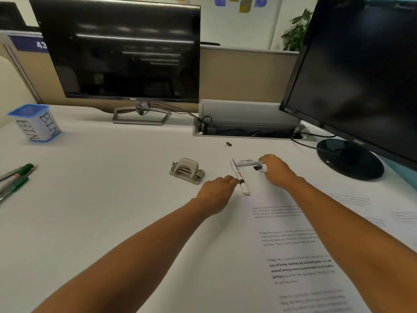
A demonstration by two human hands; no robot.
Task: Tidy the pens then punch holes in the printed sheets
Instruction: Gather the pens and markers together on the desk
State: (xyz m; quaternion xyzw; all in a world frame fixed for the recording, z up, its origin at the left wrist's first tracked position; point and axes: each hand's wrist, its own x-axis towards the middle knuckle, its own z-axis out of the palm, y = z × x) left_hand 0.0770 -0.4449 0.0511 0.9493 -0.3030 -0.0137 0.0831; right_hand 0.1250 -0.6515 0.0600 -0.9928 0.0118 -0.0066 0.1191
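Observation:
Two markers lie past the top edge of the printed sheets [293,245]. A white marker [238,175] with a black band points toward me, and my left hand [216,193] closes its fingertips on the marker's middle. A grey marker [247,163] lies crosswise behind it, its right end pinched by my right hand [277,171]. A small black binder clip [258,168] sits just under the grey marker, by my right fingers. The beige hole punch [187,170] stands left of both hands, untouched. Several green and grey pens [15,179] lie at the desk's left edge.
A blue-rimmed cup labelled BIN [36,123] stands at the back left. Two dark monitors [126,53] [361,75] stand along the back, with an open cable tray [248,129] between them. Another binder clip [228,144] lies in front of the tray. More sheets [383,211] spread to the right.

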